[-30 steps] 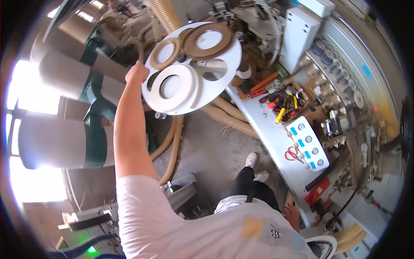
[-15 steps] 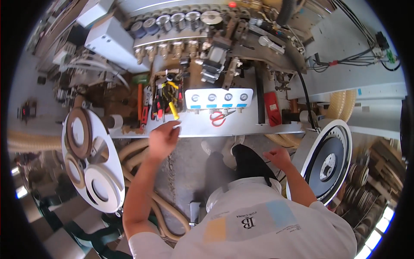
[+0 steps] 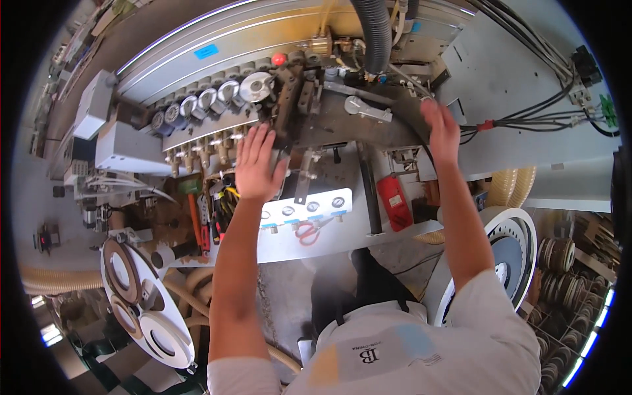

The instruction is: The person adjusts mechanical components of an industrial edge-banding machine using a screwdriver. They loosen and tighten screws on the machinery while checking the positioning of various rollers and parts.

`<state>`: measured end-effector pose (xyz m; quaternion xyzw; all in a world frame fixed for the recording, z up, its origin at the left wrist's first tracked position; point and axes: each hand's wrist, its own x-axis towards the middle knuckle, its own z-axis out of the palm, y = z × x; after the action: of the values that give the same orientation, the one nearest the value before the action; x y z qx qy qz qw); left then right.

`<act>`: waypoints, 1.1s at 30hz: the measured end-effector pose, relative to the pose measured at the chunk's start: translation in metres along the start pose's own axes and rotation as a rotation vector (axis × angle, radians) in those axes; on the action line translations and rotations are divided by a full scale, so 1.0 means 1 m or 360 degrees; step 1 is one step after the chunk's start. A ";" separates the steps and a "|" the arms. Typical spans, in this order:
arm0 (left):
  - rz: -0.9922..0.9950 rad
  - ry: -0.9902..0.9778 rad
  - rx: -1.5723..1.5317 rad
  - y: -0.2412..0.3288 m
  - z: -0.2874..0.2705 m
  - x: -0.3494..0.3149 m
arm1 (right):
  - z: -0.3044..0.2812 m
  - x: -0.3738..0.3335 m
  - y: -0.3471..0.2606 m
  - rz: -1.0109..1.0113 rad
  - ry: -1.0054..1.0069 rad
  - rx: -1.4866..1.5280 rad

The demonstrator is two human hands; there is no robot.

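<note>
Both hands are up at the open machine, and neither holds anything. The left hand [image 3: 259, 164] is spread flat, fingers apart, over the machine's inner works just below the row of round metal caps [image 3: 217, 99]. The right hand [image 3: 442, 128] is also open with its fingers loosely together, lying against the grey machine body to the right of the caps, near a bundle of black cables [image 3: 526, 112]. Judged from this, the work is at an early stage: the hands are only reaching or feeling their way. The tools [image 3: 217, 210] below the caps lie untouched, and so do the red-handled scissors [image 3: 308, 232] on the white surface [image 3: 329, 240].

A small blue rectangular label [image 3: 206, 51] sits on the long metal rail above the caps. Below them, a white panel with four round gauges [image 3: 309, 205] carries small blue tags along its lower edge. A red box-shaped part [image 3: 395, 201] stands to the right of the gauges. A white reel with brown strips [image 3: 141, 303] hangs far below and left of the caps.
</note>
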<state>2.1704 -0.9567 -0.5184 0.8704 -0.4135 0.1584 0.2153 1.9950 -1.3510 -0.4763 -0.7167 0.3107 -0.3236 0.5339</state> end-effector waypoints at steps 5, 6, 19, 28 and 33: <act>-0.0073 -0.0145 0.0053 0.002 -0.003 0.008 | 0.005 0.200 0.079 -0.0218 0.0247 0.0023; -0.0100 -0.0199 0.0084 0.002 -0.007 0.008 | 0.008 0.227 0.096 -0.0016 0.0267 -0.0068; -0.0160 -0.0239 0.0078 -0.002 0.003 0.007 | 0.004 0.302 0.163 0.0319 -0.0259 -0.1248; -0.0120 -0.0226 0.0057 -0.003 0.002 0.015 | -0.012 0.314 0.166 0.0740 -0.0363 -0.0443; -0.0134 -0.0201 0.0083 -0.007 -0.004 0.009 | 0.007 0.308 0.161 0.0825 -0.0394 -0.0466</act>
<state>2.1807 -0.9564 -0.5123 0.9005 -0.3851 0.1048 0.1726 2.1686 -1.6284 -0.5929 -0.7167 0.4589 -0.0390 0.5236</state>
